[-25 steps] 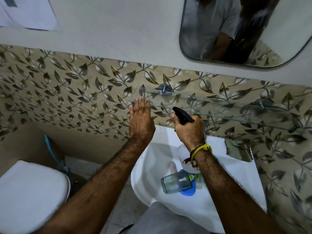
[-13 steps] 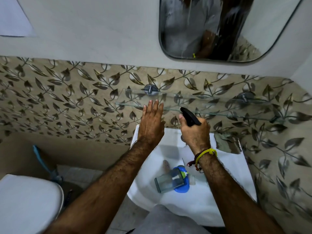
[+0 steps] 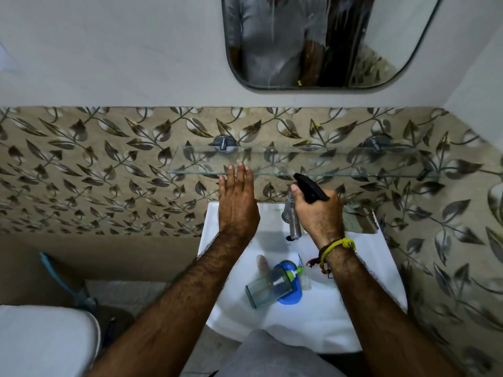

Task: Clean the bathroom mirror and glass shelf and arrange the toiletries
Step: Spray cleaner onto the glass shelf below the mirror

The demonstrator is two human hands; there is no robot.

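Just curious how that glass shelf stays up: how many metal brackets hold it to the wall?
2. One bracket sits above the shelf's left end, the other bracket near its right end. None seems hidden.

mirror point(image 3: 313, 42) above glass shelf point(image 3: 340, 163), sink point(image 3: 362, 308) below (tumbler point(image 3: 268, 289) inside)

Bare hairy forearms, yellow thread band point(image 3: 338, 247) on rt wrist, prob. grey top.

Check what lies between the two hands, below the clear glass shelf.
In the head view, only bare leaf-patterned wall tile and the white sink's back rim show between the flat left hand and the right hand gripping the black-triggered spray bottle.
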